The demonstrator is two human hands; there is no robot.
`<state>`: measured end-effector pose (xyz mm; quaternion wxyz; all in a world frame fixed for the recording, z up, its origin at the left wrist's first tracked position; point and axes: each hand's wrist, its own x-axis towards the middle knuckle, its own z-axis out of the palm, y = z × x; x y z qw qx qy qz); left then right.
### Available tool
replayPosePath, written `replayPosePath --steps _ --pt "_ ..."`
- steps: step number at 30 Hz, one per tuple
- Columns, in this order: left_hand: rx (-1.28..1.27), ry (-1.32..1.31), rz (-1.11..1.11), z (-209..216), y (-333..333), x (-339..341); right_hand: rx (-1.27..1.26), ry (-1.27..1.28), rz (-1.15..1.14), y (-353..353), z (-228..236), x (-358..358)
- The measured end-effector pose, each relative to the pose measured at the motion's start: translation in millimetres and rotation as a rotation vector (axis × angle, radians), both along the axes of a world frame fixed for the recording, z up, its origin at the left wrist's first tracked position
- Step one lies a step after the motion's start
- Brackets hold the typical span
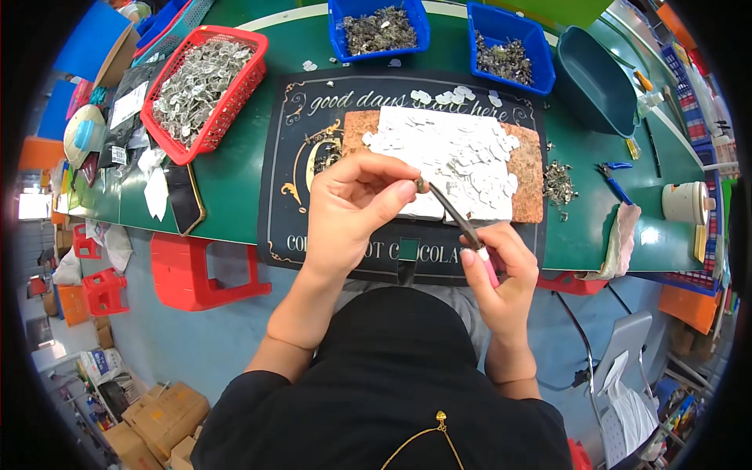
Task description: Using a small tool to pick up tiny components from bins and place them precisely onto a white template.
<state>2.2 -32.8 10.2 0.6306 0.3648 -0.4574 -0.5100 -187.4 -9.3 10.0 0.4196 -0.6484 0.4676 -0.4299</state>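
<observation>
My left hand (345,204) is closed, its thumb and forefinger pinching a small dark metal piece (421,186) too small to name. My right hand (505,274) grips long-nosed pliers (457,215) with pink handles; their tips reach the piece at my left fingertips. Whether the jaws have closed on it I cannot tell. Beneath both hands lies a white board (395,125) covered on its right part with many small flat white pieces (474,168). It rests on a reddish-brown slab (527,172), which sits on a black printed mat (286,157).
On the green table (235,184) stand a red basket (252,82) of small clear-and-metal pieces, two blue bins (337,51) of metal parts and a dark green tub (583,59). Blue-handled cutters (615,184), a pile of metal bits (558,184) and a phone (185,200) lie around the mat.
</observation>
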Motion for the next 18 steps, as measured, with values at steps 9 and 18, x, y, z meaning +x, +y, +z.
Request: replayPosePath --steps 9,18 --pt "-0.119 0.325 0.040 -13.1 12.8 -7.5 0.171 -0.186 0.149 6.6 -1.5 9.3" --pt "-0.146 0.311 0.137 -16.3 15.8 -11.0 0.282 -0.330 0.178 8.4 -4.8 11.4"
